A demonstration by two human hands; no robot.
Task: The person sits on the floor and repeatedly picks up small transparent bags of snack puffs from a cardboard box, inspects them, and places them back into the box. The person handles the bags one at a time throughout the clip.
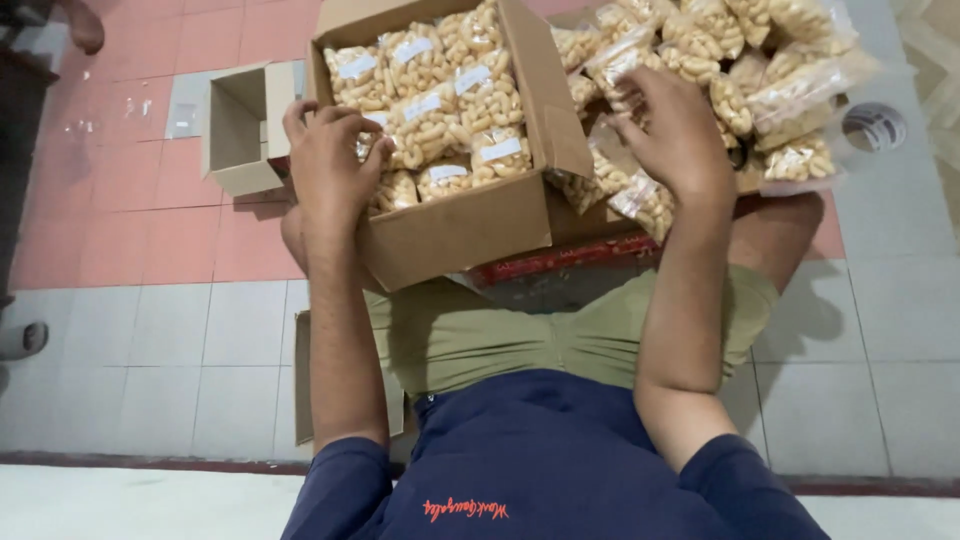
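A brown cardboard box [470,225] rests on my lap, filled with several clear bags of pale yellow snacks [440,110], each with a white label. My left hand [325,165] lies over the box's left edge, fingers curled on a bag inside the box. My right hand [675,135] reaches into a loose pile of the same snack bags [770,70] to the right of the box, with its fingers spread over one bag. Whether it grips the bag is not visible.
A small empty cardboard box [240,125] stands on the red tiled floor at the left. A flat piece of cardboard [302,380] lies under my legs. A sandalled foot of another person [20,340] shows at the left edge. Grey tiles [870,330] surround me.
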